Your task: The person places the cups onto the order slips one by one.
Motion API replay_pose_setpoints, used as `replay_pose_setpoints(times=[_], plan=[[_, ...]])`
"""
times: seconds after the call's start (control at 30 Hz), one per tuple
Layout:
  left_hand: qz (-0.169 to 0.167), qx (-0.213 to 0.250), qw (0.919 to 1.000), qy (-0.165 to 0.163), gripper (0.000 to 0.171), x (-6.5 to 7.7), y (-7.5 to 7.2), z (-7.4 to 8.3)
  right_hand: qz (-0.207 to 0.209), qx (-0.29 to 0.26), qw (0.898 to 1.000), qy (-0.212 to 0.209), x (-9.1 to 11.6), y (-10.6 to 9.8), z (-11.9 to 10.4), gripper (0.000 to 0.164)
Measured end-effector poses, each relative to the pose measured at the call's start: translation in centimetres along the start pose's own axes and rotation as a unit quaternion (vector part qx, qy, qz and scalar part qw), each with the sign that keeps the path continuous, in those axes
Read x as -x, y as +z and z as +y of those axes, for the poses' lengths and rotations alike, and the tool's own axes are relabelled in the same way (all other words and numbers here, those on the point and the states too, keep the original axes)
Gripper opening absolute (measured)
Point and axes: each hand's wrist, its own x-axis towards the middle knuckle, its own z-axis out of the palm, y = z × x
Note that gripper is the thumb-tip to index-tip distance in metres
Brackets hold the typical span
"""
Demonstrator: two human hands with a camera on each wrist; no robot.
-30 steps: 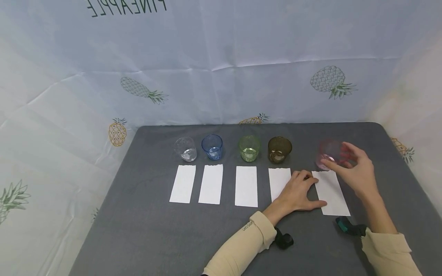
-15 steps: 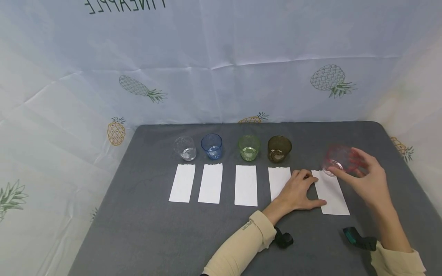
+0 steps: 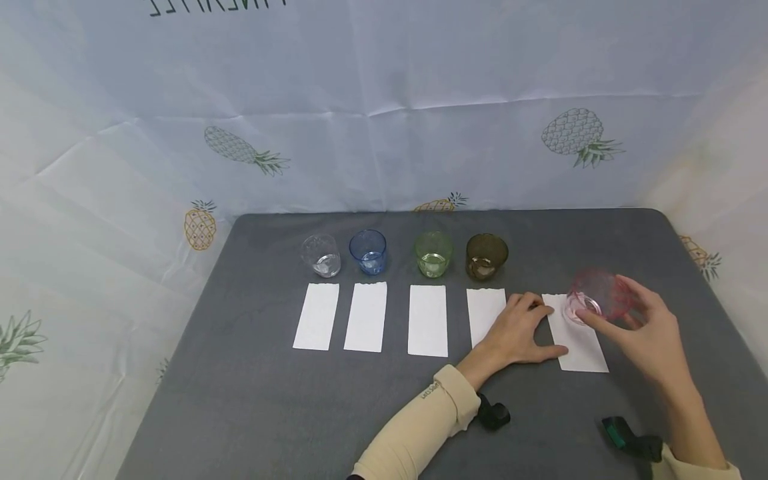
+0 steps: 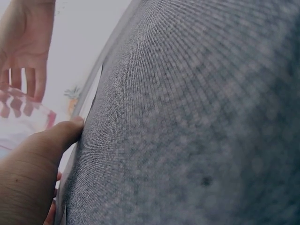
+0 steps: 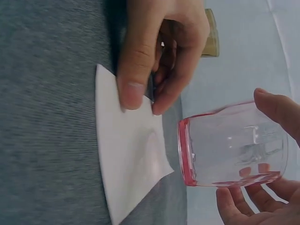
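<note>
My right hand [image 3: 651, 337] holds a pink-tinted clear glass [image 3: 594, 293] between thumb and fingers. In the right wrist view the glass [image 5: 234, 145] hangs a little apart from the paper, its thick pink base turned toward it. Beneath lies the rightmost white paper strip [image 3: 579, 347]. My left hand [image 3: 517, 333] rests at that strip's left edge, thumb and fingertips touching it, fingers bent loosely. The left forearm crosses the lower end of the neighbouring paper strip [image 3: 486, 310]. In the left wrist view the left thumb [image 4: 61, 133] shows, with the pink glass [image 4: 23, 117] behind it.
Along the back stand a brown glass [image 3: 487, 257], a green glass [image 3: 433, 255], a blue glass [image 3: 369, 252] and a clear glass [image 3: 321, 256]. White paper strips [image 3: 428, 320] lie before them on the grey table [image 3: 270, 413]. A pineapple-print curtain [image 3: 372, 153] hangs behind.
My right hand has lifted the pink glass off the table and brought it toward me and slightly right, over the rightmost paper. The left hand has stayed in place.
</note>
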Motion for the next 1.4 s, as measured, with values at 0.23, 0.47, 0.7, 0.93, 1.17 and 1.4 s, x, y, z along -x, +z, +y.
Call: replay_pose_setpoints(times=[0.23,0.47,0.7,0.93,1.17,1.4], plan=[[0.001,-0.007,1.0000,0.001,0.066,0.0,-0.1,0.0,-0.004,-0.004,1.000,0.005,0.9,0.2,0.7,0.090],[-0.004,-0.010,0.9999,0.000,0.067,0.0,-0.1,0.0,-0.010,-0.007,1.000,0.007,1.3,0.7,1.3,0.092],[-0.003,-0.012,0.9999,-0.003,0.067,-0.1,0.1,0.0,-0.020,-0.018,1.000,0.008,1.4,1.0,1.6,0.094],[0.003,-0.014,0.9999,-0.001,0.066,-0.1,0.2,0.1,-0.012,-0.012,1.000,0.015,1.4,1.4,1.7,0.093],[-0.001,-0.020,0.9998,-0.004,0.065,-0.1,0.0,0.4,-0.015,-0.019,1.000,0.011,1.5,1.3,1.8,0.092],[0.002,0.019,0.9997,-0.013,0.064,-0.2,-0.5,0.5,-0.009,-0.027,1.000,-0.007,1.5,1.3,1.9,0.093]])
